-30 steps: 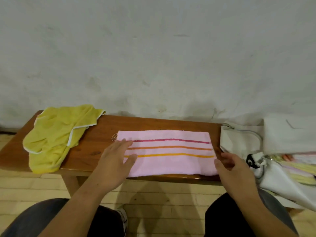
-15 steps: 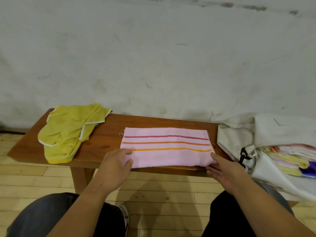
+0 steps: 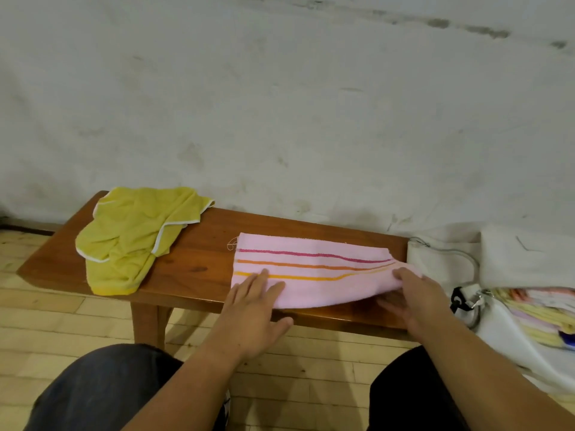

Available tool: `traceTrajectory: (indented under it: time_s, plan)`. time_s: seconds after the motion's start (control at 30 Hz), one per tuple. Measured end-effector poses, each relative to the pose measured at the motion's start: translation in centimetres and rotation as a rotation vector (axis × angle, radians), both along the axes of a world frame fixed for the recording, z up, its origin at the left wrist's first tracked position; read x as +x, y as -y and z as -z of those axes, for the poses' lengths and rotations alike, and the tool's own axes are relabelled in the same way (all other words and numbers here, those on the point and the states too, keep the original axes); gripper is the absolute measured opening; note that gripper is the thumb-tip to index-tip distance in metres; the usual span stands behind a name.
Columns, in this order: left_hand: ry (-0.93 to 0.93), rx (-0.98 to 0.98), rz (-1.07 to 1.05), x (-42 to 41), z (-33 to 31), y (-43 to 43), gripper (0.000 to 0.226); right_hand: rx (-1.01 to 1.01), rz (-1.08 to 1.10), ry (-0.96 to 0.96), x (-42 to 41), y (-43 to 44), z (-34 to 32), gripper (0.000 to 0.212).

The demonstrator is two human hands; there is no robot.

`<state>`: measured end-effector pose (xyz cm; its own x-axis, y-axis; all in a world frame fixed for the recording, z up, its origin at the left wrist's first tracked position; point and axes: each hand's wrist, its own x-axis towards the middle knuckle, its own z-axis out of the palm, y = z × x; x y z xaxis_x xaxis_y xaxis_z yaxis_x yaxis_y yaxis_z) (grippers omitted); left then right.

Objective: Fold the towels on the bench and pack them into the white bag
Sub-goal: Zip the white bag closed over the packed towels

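A long brown wooden bench (image 3: 199, 269) stands along the wall. An open white fabric bag (image 3: 441, 262) lies off its right end, with a stack of folded towels (image 3: 541, 309) inside. A crumpled yellow towel with white trim (image 3: 130, 234) covers the bench's left end. A pink towel with three stripes (image 3: 311, 269) lies right of centre by the near edge. The left hand (image 3: 252, 309) presses its near-left corner with straight fingers (image 3: 261, 279). The right hand (image 3: 417, 297) pinches the towel's raised right end.
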<state>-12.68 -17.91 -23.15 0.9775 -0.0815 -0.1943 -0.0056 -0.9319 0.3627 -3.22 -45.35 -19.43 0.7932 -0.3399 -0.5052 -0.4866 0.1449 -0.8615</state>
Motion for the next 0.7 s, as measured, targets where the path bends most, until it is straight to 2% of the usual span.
traceTrajectory:
  time_s: [0.2,0.3,0.37,0.43,0.53,0.6,0.7]
  plan:
    - [0.010,-0.058,0.058,2.2,0.3,3.5,0.075,0.045,0.203,0.175,1.9,0.5,-1.8,0.024]
    - [0.005,-0.279,-0.012,3.4,-0.1,4.7,0.062,-0.202,0.194,0.242,1.9,-1.5,-2.8,0.019]
    - [0.004,-0.518,-0.177,4.3,-0.9,4.8,0.054,-0.401,0.159,0.349,1.1,-4.1,-3.2,0.018]
    - [-0.022,-0.735,-0.385,5.4,-1.7,4.2,0.047,-0.474,-0.044,0.459,-0.1,-7.0,-2.8,0.015]
    - [-0.053,-0.932,-0.659,7.0,-2.2,2.7,0.034,-0.705,-0.619,0.456,-2.1,-10.2,-0.3,0.024]
    - [-0.053,-0.965,-0.769,7.6,-2.2,2.2,0.027,-0.937,-0.925,0.436,-3.0,-11.3,2.1,0.033]
    - [-0.017,-0.878,-0.800,7.8,-1.8,2.1,0.024,-1.070,-1.047,0.497,-3.5,-11.5,4.5,0.027]
